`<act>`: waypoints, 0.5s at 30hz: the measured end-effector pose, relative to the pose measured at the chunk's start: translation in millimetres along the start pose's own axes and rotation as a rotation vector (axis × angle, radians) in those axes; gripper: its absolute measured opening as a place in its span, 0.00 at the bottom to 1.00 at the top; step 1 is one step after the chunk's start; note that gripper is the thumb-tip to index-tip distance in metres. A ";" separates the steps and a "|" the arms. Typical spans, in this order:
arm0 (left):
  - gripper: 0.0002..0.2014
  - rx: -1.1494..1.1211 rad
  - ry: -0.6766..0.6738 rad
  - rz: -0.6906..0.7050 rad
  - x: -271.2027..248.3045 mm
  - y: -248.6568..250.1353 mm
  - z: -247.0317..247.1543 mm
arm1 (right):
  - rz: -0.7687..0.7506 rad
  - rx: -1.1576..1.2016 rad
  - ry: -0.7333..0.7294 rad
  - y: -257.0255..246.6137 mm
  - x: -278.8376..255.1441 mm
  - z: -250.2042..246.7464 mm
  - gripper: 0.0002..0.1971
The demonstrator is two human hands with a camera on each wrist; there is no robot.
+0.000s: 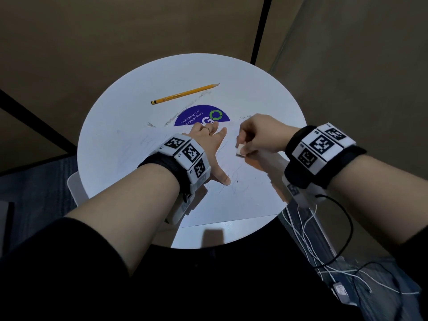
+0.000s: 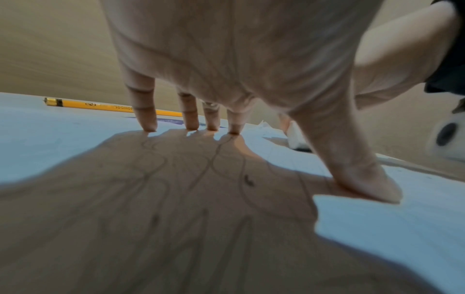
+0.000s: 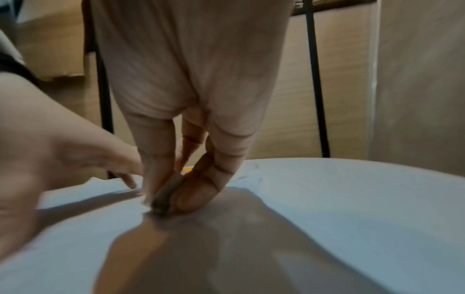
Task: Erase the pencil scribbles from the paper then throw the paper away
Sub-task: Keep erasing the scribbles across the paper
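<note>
A white sheet of paper with pencil scribbles lies on the round white table. My left hand lies flat on the sheet with fingers spread and straight, thumb and fingertips pressing it down. To its right, my right hand pinches a small white eraser between thumb and fingers, its lower edge touching the paper. The right wrist view shows the eraser pressed on the sheet, blurred.
A yellow pencil lies at the far side of the table, beyond a purple round sticker. Eraser crumbs are scattered near the sticker. White cables hang off the table's right near edge. Brown walls surround the table.
</note>
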State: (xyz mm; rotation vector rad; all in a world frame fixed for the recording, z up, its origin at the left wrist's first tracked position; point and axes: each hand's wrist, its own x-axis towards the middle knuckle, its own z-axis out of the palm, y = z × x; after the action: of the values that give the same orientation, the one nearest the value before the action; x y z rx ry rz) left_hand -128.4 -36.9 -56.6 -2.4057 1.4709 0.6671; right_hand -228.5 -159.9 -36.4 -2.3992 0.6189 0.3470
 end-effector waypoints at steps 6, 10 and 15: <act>0.62 0.000 -0.002 0.004 0.3 0.4 0.7 | -0.026 -0.042 -0.144 -2.5 -5.8 10.1 0.10; 0.62 -0.007 -0.009 -0.007 -1.5 1.0 -1.4 | 0.013 0.019 -0.040 -1.1 -3.2 0.2 0.10; 0.61 0.003 -0.008 0.001 -1.7 1.6 -1.2 | -0.021 -0.015 -0.206 -5.9 -14.7 17.1 0.06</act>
State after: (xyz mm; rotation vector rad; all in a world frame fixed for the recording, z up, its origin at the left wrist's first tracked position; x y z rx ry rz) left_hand -130.1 -36.8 -54.7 -2.3971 1.4683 0.6735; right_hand -239.6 -139.9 -40.8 -2.3440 0.4986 0.5827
